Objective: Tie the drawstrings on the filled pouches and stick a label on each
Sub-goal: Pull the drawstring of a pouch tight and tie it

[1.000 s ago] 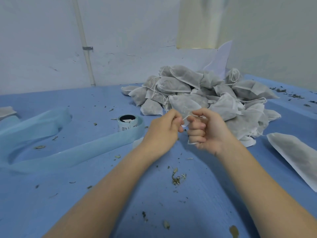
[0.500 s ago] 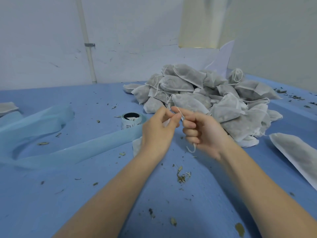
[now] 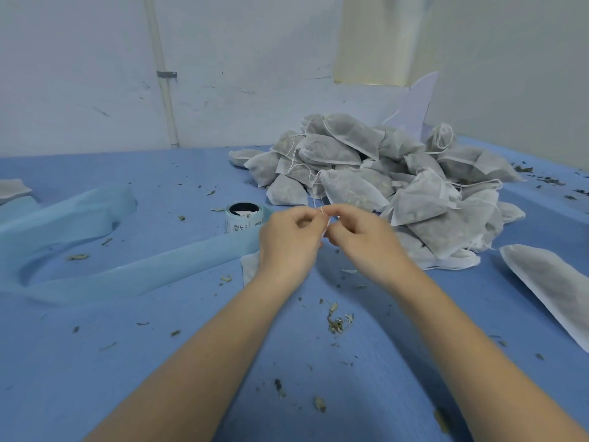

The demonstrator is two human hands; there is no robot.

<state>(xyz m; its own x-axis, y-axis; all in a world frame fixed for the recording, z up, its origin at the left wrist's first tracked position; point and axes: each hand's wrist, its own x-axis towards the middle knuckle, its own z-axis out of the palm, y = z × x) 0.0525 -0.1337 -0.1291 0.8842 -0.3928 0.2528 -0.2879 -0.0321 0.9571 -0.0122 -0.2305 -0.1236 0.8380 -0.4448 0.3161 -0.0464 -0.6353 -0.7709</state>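
My left hand (image 3: 288, 239) and my right hand (image 3: 360, 234) meet at the middle of the blue table, fingertips together, pinching a thin white drawstring (image 3: 322, 210). The pouch (image 3: 250, 269) it belongs to is mostly hidden under my left hand; only a white corner shows at my wrist. Behind my hands lies a pile of filled grey-white pouches (image 3: 382, 173) with loose drawstrings. A roll of labels (image 3: 243, 216) stands just left of my left hand.
A long light-blue backing strip (image 3: 127, 266) runs from the roll and loops across the left side. One flat pouch (image 3: 548, 282) lies apart at the right. Dried herb crumbs (image 3: 338, 320) are scattered over the blue table (image 3: 159, 362). A white wall stands behind.
My hands have gone from clenched fists pulling the string to fingertips pinching it together. The loop that hung below my right hand half a second ago is gone from view.
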